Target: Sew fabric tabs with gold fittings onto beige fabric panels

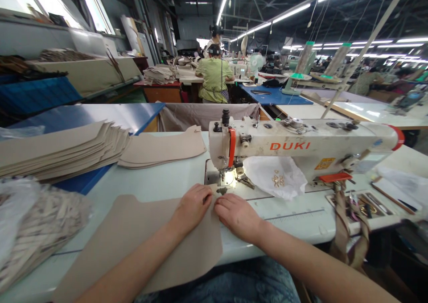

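A large beige fabric panel [143, 245] lies across the front of the sewing machine table and hangs toward my lap. My left hand [193, 205] rests on its upper right corner, fingers curled and closed on the fabric. Close beside it, my right hand [236, 214] grips the panel's right edge with bent fingers. Whatever small part may sit between the fingertips is hidden. Just beyond both hands is the lit needle area [228, 177] of a white sewing machine [287, 144]; the panel's corner reaches its near side.
Stacked beige panels [63, 147] and a smaller pile [163, 149] lie at left, above a plastic-wrapped bundle [40, 227]. Gold-coloured metal pieces sit on white paper [294, 178] under the machine arm. A tool tray [371, 205] and hanging straps [341, 222] are at right. A person [214, 77] sits ahead.
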The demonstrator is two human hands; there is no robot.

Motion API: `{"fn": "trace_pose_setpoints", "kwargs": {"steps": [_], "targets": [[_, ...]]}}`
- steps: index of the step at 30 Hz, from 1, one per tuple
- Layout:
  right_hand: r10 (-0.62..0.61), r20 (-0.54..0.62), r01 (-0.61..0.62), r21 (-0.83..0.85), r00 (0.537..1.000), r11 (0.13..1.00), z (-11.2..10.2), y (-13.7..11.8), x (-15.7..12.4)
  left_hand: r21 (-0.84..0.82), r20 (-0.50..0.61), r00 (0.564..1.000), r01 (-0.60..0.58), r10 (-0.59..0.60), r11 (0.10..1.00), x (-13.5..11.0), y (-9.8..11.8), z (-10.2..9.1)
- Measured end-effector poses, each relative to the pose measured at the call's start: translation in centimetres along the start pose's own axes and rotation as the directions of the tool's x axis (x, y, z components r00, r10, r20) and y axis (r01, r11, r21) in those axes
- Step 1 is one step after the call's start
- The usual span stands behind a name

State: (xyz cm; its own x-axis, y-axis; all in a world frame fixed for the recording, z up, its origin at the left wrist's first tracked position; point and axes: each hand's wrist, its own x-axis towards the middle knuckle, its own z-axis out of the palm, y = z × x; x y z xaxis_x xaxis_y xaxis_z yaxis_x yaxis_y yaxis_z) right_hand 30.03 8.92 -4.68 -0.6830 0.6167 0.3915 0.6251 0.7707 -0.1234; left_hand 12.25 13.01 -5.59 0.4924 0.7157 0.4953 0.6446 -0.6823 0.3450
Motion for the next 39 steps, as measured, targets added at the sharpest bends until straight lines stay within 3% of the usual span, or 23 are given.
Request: {"fn": "trace_pose_setpoints", "kwargs": {"steps": [6,39], "targets": [[-0.006,0.070,0.005,0.013,0.998,1.000,0.3,-0.1,-0.4,0.006,-0.027,0.999,-0.045,0.045,0.999,0.1,0.1,0.0],[0.012,-0.035,-0.010,0.057,0.999,0.998,1.3,0.0,-0.7,0.061,-0.078,0.983,-0.162,0.167,0.985,0.1,0.3,0.3]]}}
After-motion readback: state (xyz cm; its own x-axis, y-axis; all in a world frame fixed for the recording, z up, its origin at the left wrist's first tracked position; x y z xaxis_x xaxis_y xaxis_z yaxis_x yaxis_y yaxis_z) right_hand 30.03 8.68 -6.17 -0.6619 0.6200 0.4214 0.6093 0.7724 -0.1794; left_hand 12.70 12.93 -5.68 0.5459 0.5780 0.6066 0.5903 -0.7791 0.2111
